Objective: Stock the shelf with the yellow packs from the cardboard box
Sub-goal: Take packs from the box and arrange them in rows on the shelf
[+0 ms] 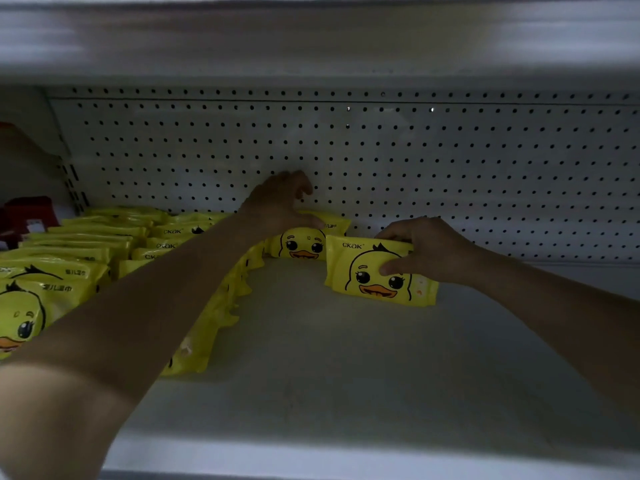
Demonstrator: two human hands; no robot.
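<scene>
Rows of yellow duck-face packs stand upright on the left half of the white shelf. At the back, one yellow pack stands against the pegboard; my left hand rests on its top edge, thumb along the pack and fingers curled above it. My right hand grips another yellow pack by its right end, upright and just above or on the shelf, in front and to the right of the back pack. The cardboard box is out of view.
A white pegboard back panel closes the rear. The shelf above hangs low overhead. Red items sit beyond the upright at the far left. Bare shelf surface lies to the right and in front.
</scene>
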